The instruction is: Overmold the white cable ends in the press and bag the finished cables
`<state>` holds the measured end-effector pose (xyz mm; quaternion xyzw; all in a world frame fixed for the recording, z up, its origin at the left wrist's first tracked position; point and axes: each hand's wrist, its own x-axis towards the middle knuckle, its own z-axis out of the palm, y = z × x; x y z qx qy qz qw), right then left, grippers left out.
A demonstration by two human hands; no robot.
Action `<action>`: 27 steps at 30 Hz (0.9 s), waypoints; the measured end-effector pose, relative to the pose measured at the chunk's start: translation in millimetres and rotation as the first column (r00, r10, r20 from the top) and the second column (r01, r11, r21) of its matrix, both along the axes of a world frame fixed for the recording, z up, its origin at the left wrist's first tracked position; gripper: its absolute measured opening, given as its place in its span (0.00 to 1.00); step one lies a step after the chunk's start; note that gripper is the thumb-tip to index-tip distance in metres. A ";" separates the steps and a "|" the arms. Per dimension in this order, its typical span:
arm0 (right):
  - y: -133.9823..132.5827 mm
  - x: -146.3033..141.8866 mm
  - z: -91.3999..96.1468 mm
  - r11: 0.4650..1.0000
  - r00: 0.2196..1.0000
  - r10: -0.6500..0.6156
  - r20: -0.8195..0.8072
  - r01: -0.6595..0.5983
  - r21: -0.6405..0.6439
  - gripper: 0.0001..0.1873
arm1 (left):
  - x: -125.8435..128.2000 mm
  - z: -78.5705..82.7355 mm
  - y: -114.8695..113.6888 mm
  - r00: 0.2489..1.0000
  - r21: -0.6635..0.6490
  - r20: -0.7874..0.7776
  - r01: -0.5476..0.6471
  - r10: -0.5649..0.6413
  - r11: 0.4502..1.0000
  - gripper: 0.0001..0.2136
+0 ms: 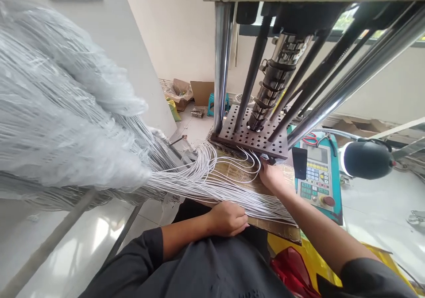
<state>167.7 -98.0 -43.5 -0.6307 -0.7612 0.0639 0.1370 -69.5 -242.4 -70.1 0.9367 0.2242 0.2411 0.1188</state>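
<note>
A thick bundle of thin white cables (226, 191) lies across the wooden work surface (282, 234). My left hand (229, 218) rests at the near side of the bundle, its fingers curled closed; whatever may be inside them is hidden. Ahead, my right hand (271, 176) reaches to the front edge of the machine's dark perforated plate (255, 134). Its fingertips go in under that plate and are mostly out of sight. Several looped white cable ends (255, 163) run beneath the plate, just left of my right hand.
Plastic-wrapped cable hanks (66, 112) hang at the left over a metal bar (49, 245). Steel columns (222, 67) stand around the machine's barrel (272, 90). At the right are a teal control panel (317, 174), red-handled scissors (309, 138) and a black lamp (368, 159).
</note>
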 end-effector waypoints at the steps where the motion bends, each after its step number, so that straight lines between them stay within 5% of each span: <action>1: -0.7 -2.7 2.4 1.000 1.000 -0.009 0.018 0.009 -0.010 0.27 | -0.7 -1.2 -0.3 1.000 0.046 -0.023 0.000 0.001 0.999 0.15; 10: -23.4 -33.8 41.3 0.944 0.977 -0.086 0.196 0.143 -0.297 0.32 | -2.8 -0.2 7.0 0.997 0.287 -0.064 0.062 -0.046 0.956 0.14; 17: 1.3 -57.0 37.3 0.955 0.975 -0.024 0.219 0.088 -0.285 0.28 | -5.4 -2.8 0.1 0.999 0.121 0.052 0.003 -0.009 0.993 0.11; 22: -15.3 -24.7 25.5 0.939 0.966 -0.044 0.254 0.127 -0.319 0.24 | -5.8 24.0 6.3 0.996 0.014 0.068 -0.061 0.060 0.998 0.10; 27: -43.6 27.1 31.0 0.954 0.939 -0.075 0.336 0.166 -0.251 0.27 | 19.0 50.8 28.6 0.968 0.016 -0.209 -0.137 0.137 0.990 0.11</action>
